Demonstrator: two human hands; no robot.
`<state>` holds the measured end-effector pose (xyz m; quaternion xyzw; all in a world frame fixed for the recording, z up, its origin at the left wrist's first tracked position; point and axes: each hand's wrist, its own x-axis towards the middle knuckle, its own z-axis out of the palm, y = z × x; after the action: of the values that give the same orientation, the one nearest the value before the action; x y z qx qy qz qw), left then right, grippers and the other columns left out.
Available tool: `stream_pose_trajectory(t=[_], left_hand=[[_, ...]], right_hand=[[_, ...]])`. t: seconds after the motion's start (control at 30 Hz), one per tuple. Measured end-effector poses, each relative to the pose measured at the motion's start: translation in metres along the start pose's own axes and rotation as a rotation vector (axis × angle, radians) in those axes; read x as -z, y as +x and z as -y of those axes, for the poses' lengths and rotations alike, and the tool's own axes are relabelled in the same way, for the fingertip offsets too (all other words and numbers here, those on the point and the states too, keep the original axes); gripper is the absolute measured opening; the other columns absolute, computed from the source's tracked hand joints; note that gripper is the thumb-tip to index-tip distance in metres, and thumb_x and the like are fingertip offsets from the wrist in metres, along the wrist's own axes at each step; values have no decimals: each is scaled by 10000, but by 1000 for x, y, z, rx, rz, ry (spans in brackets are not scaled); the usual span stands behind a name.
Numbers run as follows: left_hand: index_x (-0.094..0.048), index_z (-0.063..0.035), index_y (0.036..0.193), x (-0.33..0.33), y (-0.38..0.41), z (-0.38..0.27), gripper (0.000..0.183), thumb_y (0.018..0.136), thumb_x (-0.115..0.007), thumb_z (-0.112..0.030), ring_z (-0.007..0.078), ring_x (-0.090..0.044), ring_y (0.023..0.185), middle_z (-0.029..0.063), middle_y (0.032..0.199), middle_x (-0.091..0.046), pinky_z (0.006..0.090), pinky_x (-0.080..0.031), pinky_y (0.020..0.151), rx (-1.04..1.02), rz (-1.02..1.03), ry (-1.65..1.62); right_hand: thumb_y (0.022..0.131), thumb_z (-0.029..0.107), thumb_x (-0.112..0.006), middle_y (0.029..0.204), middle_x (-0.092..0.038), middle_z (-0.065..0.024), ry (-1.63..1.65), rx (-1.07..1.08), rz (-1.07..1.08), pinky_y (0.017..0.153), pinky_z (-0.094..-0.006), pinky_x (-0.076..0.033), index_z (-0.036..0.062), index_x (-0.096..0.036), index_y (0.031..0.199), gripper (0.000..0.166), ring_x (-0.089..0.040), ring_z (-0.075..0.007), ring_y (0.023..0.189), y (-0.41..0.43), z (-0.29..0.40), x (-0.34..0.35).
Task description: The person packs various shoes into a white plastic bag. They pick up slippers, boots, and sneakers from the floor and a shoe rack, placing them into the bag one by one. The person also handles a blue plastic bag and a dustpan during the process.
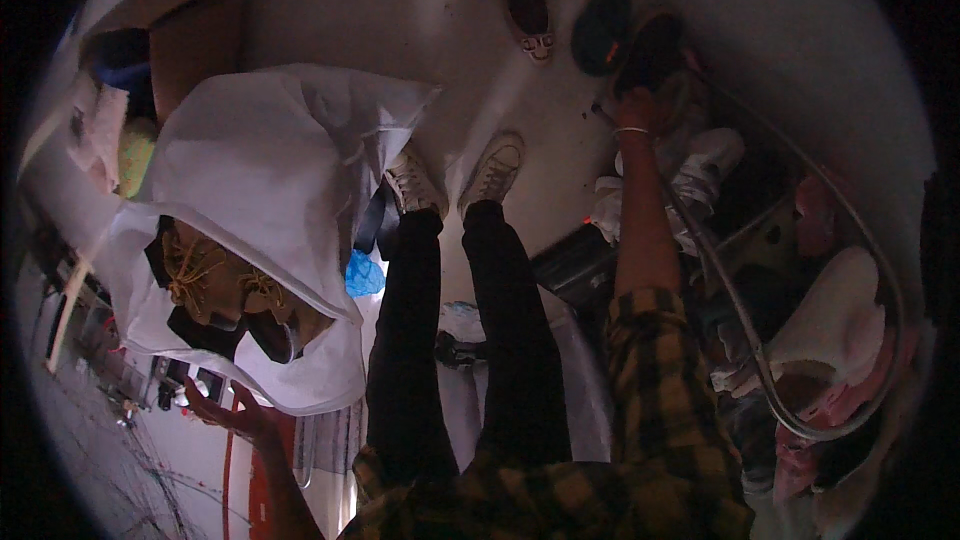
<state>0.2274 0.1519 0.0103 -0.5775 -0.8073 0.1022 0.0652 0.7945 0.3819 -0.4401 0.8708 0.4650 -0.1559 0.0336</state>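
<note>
My right hand (640,111) reaches over the floor at the upper right and touches or grips a dark shoe (654,49); its fingers are partly hidden in shadow. A dark cap or slipper (601,30) lies beside it, and a flat shoe with a buckle (529,4) lies further left. At the lower left my left hand (238,414) is held with spread fingers, holding nothing, just below the rim of a large white bag (247,142). Inside the bag lie brown laced boots (199,270) and other dark footwear.
A cardboard box (195,37) with cloth items stands at the upper left. On the right, a metal hoop (757,349) surrounds a heap with white sneakers (705,161) and a pale boot (832,315). A blue plastic piece (364,274) lies by my left leg.
</note>
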Motion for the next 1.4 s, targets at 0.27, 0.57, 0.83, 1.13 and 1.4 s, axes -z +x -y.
stream_pose_trajectory(t=[0.27,0.57,0.83,1.13,1.4], left_hand=[[-348,-46,1334,36,-17,6,618,913,-444,-489,363,-364,1206,189,1331,-373,516,-317,977,71,13,-22],[-464,-21,1073,61,-79,63,275,905,-538,-225,318,-491,964,153,1039,-493,445,-392,887,252,165,-267],[-537,-30,721,91,-44,-38,98,796,-580,-75,184,-517,671,82,711,-533,298,-422,619,55,944,-1071],[-332,-79,1347,76,-15,-172,686,793,-691,-267,251,-431,1181,116,1285,-410,337,-372,982,-16,1196,-1456],[-277,-58,1382,96,-4,-221,843,711,-749,-249,200,-423,1165,87,1281,-428,348,-343,993,412,1561,-1775]], right_hand=[[752,80,-654,930,-659,-91,555,-51,8,887,-336,-436,5,-667,975,236,-574,-199,945,-23,30,109],[810,47,-561,994,-615,-97,765,185,-81,858,-327,-443,31,-659,1001,216,-569,-208,938,-163,87,212],[871,71,-545,1057,-604,-80,1064,-231,119,887,-279,-415,-12,-629,1068,230,-543,-160,994,-301,63,310],[862,19,-548,1057,-601,-149,454,700,24,925,-368,-438,7,-571,1111,250,-564,-268,1008,-387,-3,401],[866,111,-557,1008,-612,-148,552,535,447,835,-430,-489,39,-506,1226,371,-598,-290,885,-419,-145,425]])
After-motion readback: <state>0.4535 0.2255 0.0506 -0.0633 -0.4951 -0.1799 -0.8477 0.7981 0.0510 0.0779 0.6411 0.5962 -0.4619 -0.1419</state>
